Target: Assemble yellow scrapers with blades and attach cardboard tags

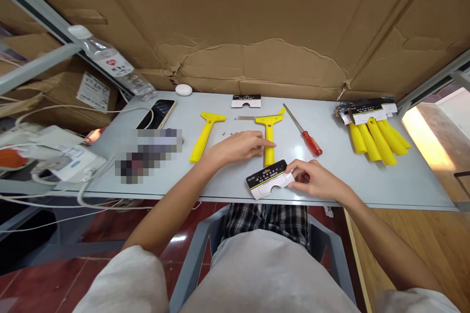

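Note:
My left hand (243,147) rests palm down on the desk, its index finger stretched across the handle of a yellow scraper (270,132). The scraper's head points away from me, with a flat metal blade (246,118) beside it on the left. Between thumb and fingers, my right hand (312,178) pinches the right end of a black-and-white header card (267,179), tilted near the desk's front edge. Left of my left hand lies a second yellow scraper (206,137). Tiny screws (223,133) are scattered close to it.
A red-handled screwdriver (311,143) lies right of the scraper. Several packaged scrapers (370,137) are stacked at the right. Another header card (246,101) is at the back. A phone (158,113), a plastic bottle (113,64) and white cables (88,190) occupy the left side.

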Demonstrator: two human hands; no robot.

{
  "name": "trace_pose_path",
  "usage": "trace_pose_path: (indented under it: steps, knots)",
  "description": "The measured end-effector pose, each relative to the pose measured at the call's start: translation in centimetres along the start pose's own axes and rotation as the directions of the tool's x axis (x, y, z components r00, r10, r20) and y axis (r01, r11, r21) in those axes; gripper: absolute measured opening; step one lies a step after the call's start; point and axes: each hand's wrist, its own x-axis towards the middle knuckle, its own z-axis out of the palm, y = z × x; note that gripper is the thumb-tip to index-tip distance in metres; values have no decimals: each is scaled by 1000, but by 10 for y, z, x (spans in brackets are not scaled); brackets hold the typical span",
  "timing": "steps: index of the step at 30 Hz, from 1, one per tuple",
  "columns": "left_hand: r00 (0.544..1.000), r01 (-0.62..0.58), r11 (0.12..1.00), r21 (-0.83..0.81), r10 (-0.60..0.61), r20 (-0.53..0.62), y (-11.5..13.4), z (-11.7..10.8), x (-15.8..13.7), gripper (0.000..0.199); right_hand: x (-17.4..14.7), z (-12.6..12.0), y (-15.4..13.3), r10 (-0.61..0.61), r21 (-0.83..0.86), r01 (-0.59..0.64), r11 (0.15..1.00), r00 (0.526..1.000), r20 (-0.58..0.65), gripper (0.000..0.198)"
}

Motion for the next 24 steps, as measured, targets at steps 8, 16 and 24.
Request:
trace_pose_path:
  steps: [8,16,24]
  knots:
    - [984,-157,958,-239,131,-119,-9,10,8,38,9,7,9,-95,-133,54,990,941,-325,11]
    - [943,-57,968,-243,-28,-332,-15,13,7,40,16,11,8,-82,-157,27,987,933,-351,14]
    - [967,26,990,-136,-60,-247,-17,23,12,38,18,16,5,-126,-229,41,973,921,-370,13]
